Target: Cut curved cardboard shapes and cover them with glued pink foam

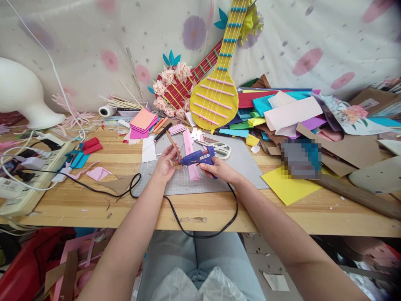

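My right hand (216, 168) is closed round the handle of a blue hot glue gun (197, 157), its nozzle pointing left. Between the fingers of my left hand (165, 163) is a thin brown strip (174, 145), tilted up and to the left. The nozzle is close to the strip's lower end; whether they touch I cannot tell. Beneath both hands lies a grey cutting mat (250, 167). A pink paper strip (188, 146) passes behind the glue gun, and white-handled scissors (224, 150) rest just beyond it.
A black cord (175, 213) loops over the table's front edge toward a power strip (40, 175) at the left. Two paper lutes, one yellow (214, 98) and one red (175, 93), lean at the back. Piled coloured paper (291, 113) and a yellow sheet (288, 188) lie right.
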Tool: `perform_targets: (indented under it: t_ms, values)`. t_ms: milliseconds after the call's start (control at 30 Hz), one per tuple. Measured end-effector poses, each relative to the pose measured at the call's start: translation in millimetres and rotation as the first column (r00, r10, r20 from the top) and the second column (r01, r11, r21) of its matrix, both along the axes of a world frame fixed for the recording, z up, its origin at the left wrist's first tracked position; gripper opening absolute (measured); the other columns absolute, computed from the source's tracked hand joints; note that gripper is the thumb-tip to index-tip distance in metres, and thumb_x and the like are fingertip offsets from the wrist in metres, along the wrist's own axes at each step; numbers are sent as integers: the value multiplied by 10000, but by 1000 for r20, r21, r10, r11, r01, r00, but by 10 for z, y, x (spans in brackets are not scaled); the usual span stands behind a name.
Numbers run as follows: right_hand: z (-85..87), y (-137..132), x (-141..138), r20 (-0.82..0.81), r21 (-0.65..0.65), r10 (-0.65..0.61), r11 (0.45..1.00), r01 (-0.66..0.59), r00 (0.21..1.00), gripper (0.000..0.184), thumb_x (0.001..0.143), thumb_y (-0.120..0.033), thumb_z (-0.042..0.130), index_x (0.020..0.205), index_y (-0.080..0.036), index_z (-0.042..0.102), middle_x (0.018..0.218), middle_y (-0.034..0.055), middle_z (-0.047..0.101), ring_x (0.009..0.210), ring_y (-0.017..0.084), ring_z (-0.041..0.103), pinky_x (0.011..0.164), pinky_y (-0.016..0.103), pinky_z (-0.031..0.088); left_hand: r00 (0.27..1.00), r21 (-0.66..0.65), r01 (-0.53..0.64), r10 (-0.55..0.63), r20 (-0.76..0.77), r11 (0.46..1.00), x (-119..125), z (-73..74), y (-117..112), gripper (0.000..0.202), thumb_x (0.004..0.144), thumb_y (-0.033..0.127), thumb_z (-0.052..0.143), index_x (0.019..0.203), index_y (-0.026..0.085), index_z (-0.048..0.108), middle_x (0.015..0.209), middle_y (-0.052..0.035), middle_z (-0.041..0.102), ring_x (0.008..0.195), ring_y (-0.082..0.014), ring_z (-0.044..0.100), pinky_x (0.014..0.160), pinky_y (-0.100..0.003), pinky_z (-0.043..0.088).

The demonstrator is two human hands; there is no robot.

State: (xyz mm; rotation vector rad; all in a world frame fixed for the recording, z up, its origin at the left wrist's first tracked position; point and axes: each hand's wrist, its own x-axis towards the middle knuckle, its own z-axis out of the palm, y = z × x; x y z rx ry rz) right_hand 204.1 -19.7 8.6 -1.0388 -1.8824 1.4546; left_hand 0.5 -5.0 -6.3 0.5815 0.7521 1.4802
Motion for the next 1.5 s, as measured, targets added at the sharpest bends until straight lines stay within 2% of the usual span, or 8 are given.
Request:
perform_targets:
  t_ms: [567,900,1167,1333,1500]
  values:
    - [18,-4,25,74,15,-33,999,32,997,458,747,-612,534,610,-190,418,442,-45,444,425,77,383,443,239,290,991,-43,-74,78,107,996,-44,60,5,168,688,118,698,802,233,653,689,55,642,640,-53,596,633,-178,472]
    - [-52,38,34,8,15,-36,999,36,999,457,755,-615,525,627,-187,435,461,-39,448,429,77,385,445,237,292,994,1,-58,58,93,998,-83,-10,39,181,687,159,710,834,241,644,728,58,644,666,-50,602,645,-173,479]
    - [3,3,-19,39,8,-60,998,60,997,490,705,-659,545,611,-195,416,443,-46,444,421,76,373,443,243,286,992,-46,-51,56,109,998,-45,26,26,168,695,122,690,815,231,648,697,48,646,649,-61,602,620,-177,471]
    - [-3,7,-3,54,15,-64,998,64,996,480,724,-640,539,596,-197,405,444,-41,448,424,78,381,450,250,286,994,-12,-48,49,97,999,-61,17,29,162,702,142,694,825,234,643,713,53,640,658,-51,605,639,-172,482]
    - [-15,24,19,53,31,-57,998,55,997,457,745,-608,540,607,-197,398,436,-49,441,429,78,384,458,246,292,987,-40,-52,58,153,998,-56,63,-1,137,729,115,660,820,215,638,697,46,645,640,-56,603,632,-170,491]
